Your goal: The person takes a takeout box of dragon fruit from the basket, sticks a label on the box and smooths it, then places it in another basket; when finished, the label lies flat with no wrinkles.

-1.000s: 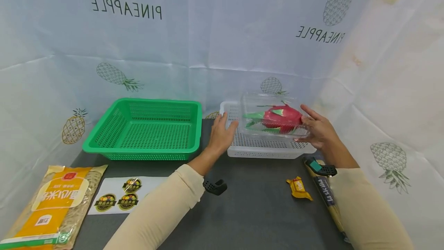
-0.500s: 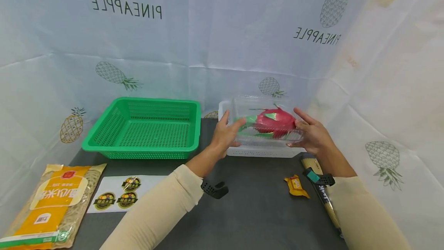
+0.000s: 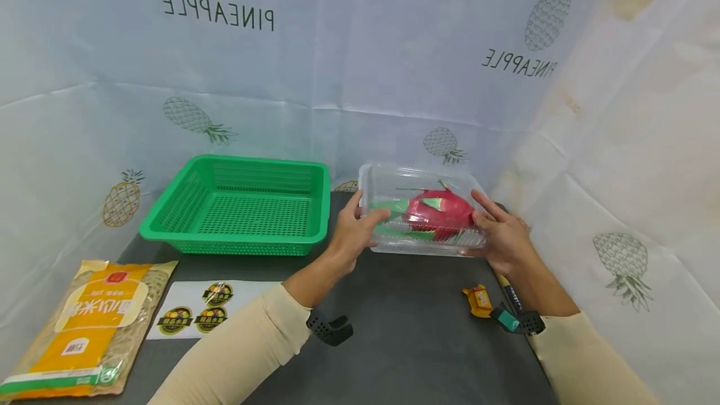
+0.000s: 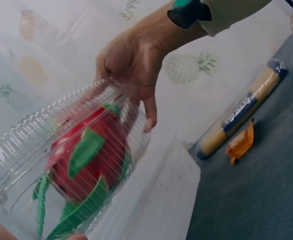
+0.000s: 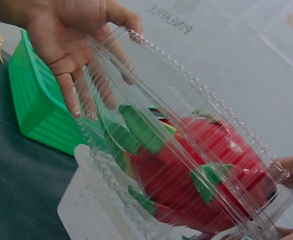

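A clear plastic clamshell box (image 3: 396,180) hangs between my two hands, with a red dragon fruit (image 3: 441,210) with green leafy scales inside. My left hand (image 3: 350,233) grips the box's left end, thumb on top and fingers beneath. At the other end my right hand (image 3: 506,242) holds it, thumb on the upper side. A white perforated basket (image 5: 89,202) lies under the box and is mostly hidden by it in the head view. The right wrist view shows the ribbed lid over the fruit and the left hand's fingers seen through the plastic.
Left of the hands stands a green basket (image 3: 236,245). A bag of rice noodles (image 3: 92,330) and a sheet of round stickers (image 3: 188,320) lie at the front left. On the right are a small orange packet (image 3: 478,300) and a long pasta packet (image 4: 244,107).
My left hand has reached over from beside the box and taken hold of its left end. The box has shifted left and lower, held level between both hands.
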A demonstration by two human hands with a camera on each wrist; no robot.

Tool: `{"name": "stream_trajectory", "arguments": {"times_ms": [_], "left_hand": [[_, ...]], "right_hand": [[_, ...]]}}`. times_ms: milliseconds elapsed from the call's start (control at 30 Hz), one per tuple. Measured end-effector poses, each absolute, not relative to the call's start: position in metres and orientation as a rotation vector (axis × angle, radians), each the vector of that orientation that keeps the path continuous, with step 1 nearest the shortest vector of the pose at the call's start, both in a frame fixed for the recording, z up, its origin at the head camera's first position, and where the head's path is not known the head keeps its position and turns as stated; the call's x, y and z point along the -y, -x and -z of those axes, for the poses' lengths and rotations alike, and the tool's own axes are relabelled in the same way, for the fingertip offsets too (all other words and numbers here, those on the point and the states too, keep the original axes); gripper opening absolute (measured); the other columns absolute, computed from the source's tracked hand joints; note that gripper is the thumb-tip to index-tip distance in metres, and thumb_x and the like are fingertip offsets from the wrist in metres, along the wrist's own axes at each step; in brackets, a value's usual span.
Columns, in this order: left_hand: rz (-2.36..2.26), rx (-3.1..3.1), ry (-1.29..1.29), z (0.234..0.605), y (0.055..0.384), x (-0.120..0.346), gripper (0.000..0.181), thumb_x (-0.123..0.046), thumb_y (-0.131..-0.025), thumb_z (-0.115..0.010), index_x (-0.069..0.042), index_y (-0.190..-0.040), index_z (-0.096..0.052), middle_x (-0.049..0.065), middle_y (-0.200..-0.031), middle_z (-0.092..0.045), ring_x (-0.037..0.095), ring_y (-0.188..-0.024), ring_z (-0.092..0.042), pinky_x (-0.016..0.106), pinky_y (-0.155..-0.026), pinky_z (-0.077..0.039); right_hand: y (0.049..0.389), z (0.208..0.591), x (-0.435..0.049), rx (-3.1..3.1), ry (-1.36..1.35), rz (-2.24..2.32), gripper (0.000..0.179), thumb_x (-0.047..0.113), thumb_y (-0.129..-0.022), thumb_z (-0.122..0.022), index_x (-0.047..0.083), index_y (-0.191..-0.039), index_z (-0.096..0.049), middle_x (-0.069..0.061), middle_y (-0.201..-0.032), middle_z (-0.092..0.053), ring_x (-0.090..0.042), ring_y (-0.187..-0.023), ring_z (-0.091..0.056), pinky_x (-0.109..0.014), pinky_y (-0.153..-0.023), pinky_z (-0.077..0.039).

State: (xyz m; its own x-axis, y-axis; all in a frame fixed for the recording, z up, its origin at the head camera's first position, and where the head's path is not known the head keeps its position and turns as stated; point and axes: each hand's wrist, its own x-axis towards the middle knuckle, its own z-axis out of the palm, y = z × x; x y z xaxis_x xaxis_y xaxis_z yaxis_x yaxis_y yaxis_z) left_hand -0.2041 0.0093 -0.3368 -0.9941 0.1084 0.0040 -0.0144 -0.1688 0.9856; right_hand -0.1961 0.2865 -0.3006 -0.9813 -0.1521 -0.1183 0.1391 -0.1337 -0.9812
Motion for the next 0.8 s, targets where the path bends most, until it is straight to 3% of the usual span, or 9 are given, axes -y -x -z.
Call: {"name": "stream_trajectory", "arguments": {"times_ms": [200,467,633,800], "left_hand": [[-2.376,-1.935,-0.123,0.341,0.193,-0.001,0.078,-0.027,-0.087,-0.069,-0.023,-0.153,-0.028,0.016,-0.124,-0.043,0.035,-0.101,-0.06,0.045,-0.076,-0.054],[-2.304,-2.043,-0.088,0.345,0.175,0.011,0.083,-0.032,-0.087,-0.07,-0.021,-0.154,-0.024,0.016,-0.133,-0.038,0.033,-0.106,-0.053,0.047,-0.083,-0.049],[-2.271,-2.097,-0.079,0.346,0.166,0.017,0.081,-0.032,-0.086,-0.07,-0.022,-0.153,-0.026,0.014,-0.134,-0.038,0.032,-0.108,-0.051,0.05,-0.088,-0.044],[-2.27,-2.086,-0.089,0.349,0.153,0.022,0.081,-0.029,-0.087,-0.07,-0.02,-0.153,-0.024,0.015,-0.136,-0.035,0.034,-0.109,-0.05,0.05,-0.088,-0.045]], "right_hand": [[0.185,0.308,-0.279,-1.946,0.045,2.22,0.066,0.023,-0.102,-0.048,0.025,-0.157,-0.013,-0.012,-0.155,-0.007,-0.029,-0.119,-0.029,-0.044,-0.078,-0.053],[0.164,0.312,-0.269,-1.968,0.039,2.217,0.063,0.023,-0.102,-0.048,0.029,-0.156,-0.017,-0.013,-0.156,-0.008,-0.029,-0.122,-0.031,-0.056,-0.086,-0.047],[0.154,0.313,-0.262,-1.957,0.005,2.237,0.061,0.021,-0.102,-0.049,0.032,-0.155,-0.02,-0.012,-0.158,-0.005,-0.037,-0.133,-0.02,-0.062,-0.09,-0.041],[0.142,0.316,-0.256,-1.907,0.004,2.263,0.06,0.02,-0.102,-0.049,0.033,-0.155,-0.023,-0.012,-0.159,-0.003,-0.04,-0.137,-0.012,-0.059,-0.094,-0.039]]}}
